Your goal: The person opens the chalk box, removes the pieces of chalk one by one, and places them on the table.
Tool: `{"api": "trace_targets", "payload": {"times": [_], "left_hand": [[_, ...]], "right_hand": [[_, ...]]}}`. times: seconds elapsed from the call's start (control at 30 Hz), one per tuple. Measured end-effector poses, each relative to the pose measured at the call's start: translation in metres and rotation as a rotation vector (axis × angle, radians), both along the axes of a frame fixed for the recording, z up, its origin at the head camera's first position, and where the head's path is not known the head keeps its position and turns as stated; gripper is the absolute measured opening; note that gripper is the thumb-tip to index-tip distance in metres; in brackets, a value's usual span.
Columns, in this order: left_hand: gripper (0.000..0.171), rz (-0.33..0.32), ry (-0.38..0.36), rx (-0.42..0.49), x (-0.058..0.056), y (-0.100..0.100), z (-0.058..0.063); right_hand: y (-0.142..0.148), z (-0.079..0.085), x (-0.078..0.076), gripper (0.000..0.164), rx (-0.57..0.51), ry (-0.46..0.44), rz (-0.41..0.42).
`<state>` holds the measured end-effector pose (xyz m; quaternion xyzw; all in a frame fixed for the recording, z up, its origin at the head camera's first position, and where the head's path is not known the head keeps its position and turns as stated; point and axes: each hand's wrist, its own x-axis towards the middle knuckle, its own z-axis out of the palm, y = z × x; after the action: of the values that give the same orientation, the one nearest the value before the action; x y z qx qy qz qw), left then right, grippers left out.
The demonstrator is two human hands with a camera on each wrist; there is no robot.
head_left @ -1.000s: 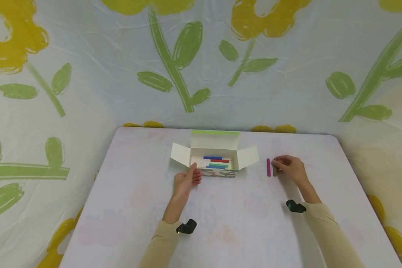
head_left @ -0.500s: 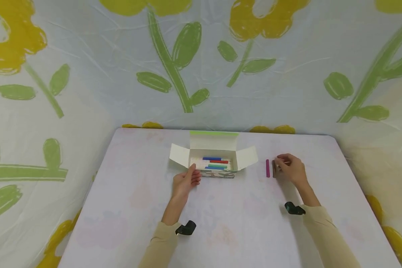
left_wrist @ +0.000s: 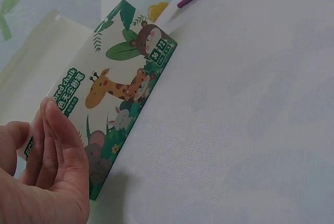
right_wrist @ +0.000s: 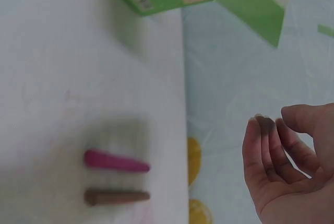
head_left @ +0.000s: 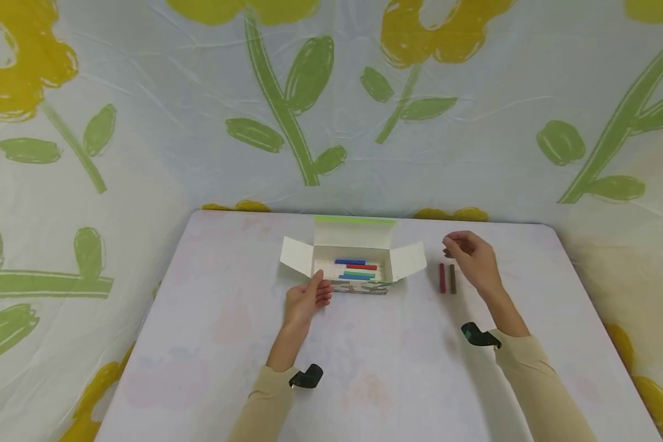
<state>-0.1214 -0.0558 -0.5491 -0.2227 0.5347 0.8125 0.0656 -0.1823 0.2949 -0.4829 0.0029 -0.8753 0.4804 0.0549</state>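
Note:
A cardboard chalk box stands with its flaps raised; its front carries printed animals in the left wrist view. Several chalk sticks lie inside, among them a red chalk and a dark blue chalk. My left hand pinches the box's front wall near its left end, thumb over the rim and fingers outside. Right of the box, a magenta chalk and a brown chalk lie side by side on the table. Above them is my right hand, fingers loosely bent, nothing between thumb and fingertips.
The pale table backs onto a flower-printed cloth. The box's right side flap sticks out toward the loose chalks. Each wrist carries a small black camera, such as the left one.
My right hand has let go of the brown chalk and risen away from it, slightly back. The brown chalk stays beside the magenta one. My left hand keeps its place on the box.

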Motion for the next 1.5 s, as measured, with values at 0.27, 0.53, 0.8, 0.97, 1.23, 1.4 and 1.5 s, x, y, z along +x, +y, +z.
{"api": "trace_targets", "payload": {"times": [0.27, 0.53, 0.8, 0.97, 1.23, 1.4, 1.5], "left_hand": [[0.048, -0.003, -0.005, 0.011, 0.000, -0.003, -0.001], [0.049, -0.017, -0.007, 0.018, -0.001, -0.003, -0.001], [0.047, -0.002, 0.003, 0.014, 0.000, -0.002, 0.002], [0.044, -0.002, 0.009, 0.006, 0.002, -0.001, 0.002], [0.045, -0.003, 0.008, 0.007, 0.002, -0.001, 0.002], [0.046, -0.008, 0.015, 0.004, 0.002, -0.001, 0.002], [0.046, -0.009, 0.018, 0.013, 0.001, -0.001, 0.001]], "right_hand": [[-0.036, 0.028, -0.003, 0.035, 0.019, 0.080, 0.101], [-0.063, 0.036, -0.005, 0.029, 0.057, 0.069, 0.208], [-0.090, 0.026, -0.007, 0.019, 0.058, 0.112, 0.361], [-0.104, 0.019, -0.005, 0.019, 0.056, 0.095, 0.408], [-0.124, 0.004, -0.007, 0.021, 0.127, 0.028, 0.540], [-0.134, -0.005, -0.012, 0.023, 0.182, 0.022, 0.627], [-0.138, -0.010, -0.016, 0.022, 0.233, 0.030, 0.660]]}}
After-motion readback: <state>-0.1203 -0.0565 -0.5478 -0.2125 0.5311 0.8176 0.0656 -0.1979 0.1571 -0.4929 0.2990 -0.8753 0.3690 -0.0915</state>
